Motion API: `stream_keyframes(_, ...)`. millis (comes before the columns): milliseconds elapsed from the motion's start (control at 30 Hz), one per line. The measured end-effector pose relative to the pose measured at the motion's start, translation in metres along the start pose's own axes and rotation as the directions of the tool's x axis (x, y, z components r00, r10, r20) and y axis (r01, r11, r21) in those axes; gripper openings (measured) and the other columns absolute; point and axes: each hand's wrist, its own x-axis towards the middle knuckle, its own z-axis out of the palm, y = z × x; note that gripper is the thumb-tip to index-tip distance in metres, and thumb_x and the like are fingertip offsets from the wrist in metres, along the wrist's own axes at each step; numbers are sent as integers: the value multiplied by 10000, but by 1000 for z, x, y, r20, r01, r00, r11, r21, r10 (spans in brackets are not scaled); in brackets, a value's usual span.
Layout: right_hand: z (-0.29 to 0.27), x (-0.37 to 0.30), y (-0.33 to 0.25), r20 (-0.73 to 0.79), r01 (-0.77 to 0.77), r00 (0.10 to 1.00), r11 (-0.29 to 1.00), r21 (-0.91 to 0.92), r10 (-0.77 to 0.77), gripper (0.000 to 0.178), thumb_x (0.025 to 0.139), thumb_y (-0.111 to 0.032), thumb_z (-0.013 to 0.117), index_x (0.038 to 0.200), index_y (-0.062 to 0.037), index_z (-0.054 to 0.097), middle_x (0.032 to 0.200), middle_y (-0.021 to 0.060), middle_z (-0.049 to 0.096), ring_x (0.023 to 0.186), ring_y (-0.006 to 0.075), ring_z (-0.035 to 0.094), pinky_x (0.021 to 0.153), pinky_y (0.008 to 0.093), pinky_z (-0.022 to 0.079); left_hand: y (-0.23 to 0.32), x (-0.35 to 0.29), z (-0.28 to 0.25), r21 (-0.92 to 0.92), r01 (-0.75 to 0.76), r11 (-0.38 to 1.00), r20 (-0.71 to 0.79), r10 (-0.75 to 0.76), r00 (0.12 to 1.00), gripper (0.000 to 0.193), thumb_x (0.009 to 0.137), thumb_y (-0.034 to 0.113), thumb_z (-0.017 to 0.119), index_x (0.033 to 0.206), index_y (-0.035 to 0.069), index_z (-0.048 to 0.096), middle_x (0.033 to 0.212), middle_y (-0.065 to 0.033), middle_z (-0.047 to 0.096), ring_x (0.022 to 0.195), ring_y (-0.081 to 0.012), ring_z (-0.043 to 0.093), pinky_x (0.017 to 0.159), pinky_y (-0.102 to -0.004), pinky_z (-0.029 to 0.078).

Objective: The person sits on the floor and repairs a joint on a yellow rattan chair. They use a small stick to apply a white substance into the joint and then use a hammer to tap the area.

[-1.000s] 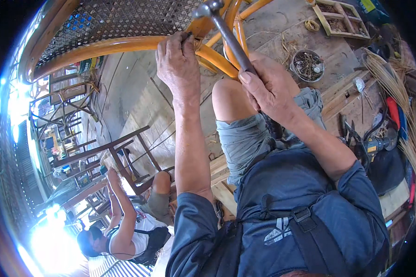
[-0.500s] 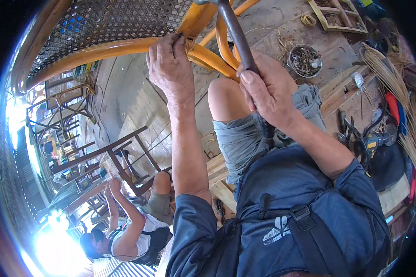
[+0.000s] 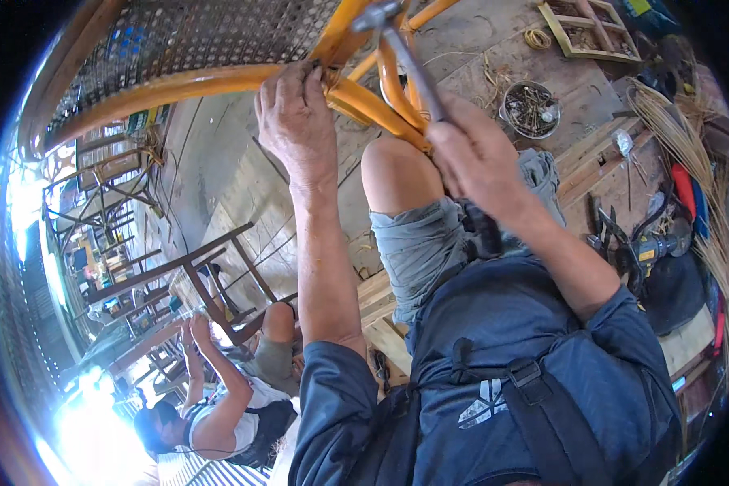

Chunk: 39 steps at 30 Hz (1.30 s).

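My right hand (image 3: 478, 158), slightly blurred, is closed around the handle of a hammer (image 3: 411, 65). The hammer's metal head is at the top of the view, in the air near an orange-varnished rattan chair frame (image 3: 194, 83). At a joint of that frame my left hand (image 3: 298, 121) has its thumb and fingers pinched together against the wood. What sits between those fingertips is too small to make out. Woven cane mesh (image 3: 211, 36) fills the frame to the left of the joint. Curved rattan legs (image 3: 390, 77) run down beside my bare knee.
A metal bowl of nails or scraps (image 3: 530, 109) stands on the wooden floor at right. Beyond it lie a wooden frame (image 3: 591, 28) and a coil of cord (image 3: 537, 38). Cane strands (image 3: 680, 146), a power drill (image 3: 656, 247) and pliers are at far right. A co-worker (image 3: 227, 405) sits lower left.
The hammer has tilted, and its head, cut off by the top edge before, now shows fully. My right hand has shifted slightly to the right. My left hand stays at the joint.
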Motion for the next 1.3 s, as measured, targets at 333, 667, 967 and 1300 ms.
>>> stream_keyframes(333,-140,-108,99,-208,-288,957,749,-597,202,323,959,-301,519,1094,-12,563,770,199,580,728,386,564,661,413,449,40,-103,24,-162,567,807,315,-502,805,414,867,221,648,1177,-33,545,1044,-195,604,893,-306,599,835,-428,458)
stream_keyframes(667,-159,-271,169,-407,-568,822,510,-646,400,349,935,-282,552,1206,-62,537,1031,238,623,1000,412,591,832,455,469,42,-86,39,-45,650,759,391,-585,710,408,865,313,662,1099,-9,570,1025,-226,636,939,-402,592,830,-469,461)
stream_keyframes(967,-181,-254,135,-488,-502,859,442,-744,155,278,920,-254,567,1092,-37,592,1037,186,602,1003,362,585,849,410,478,2,-87,49,-163,597,786,336,-524,782,446,893,354,637,1117,-31,623,1006,-212,666,889,-328,629,806,-408,481)
stream_keyframes(1300,-282,-298,154,-812,-815,569,216,-538,126,323,868,-241,598,1080,1,572,988,234,619,961,409,591,827,460,474,32,-76,46,93,506,857,505,-479,718,458,878,391,618,1088,-14,644,976,-232,679,893,-379,654,780,-444,490)
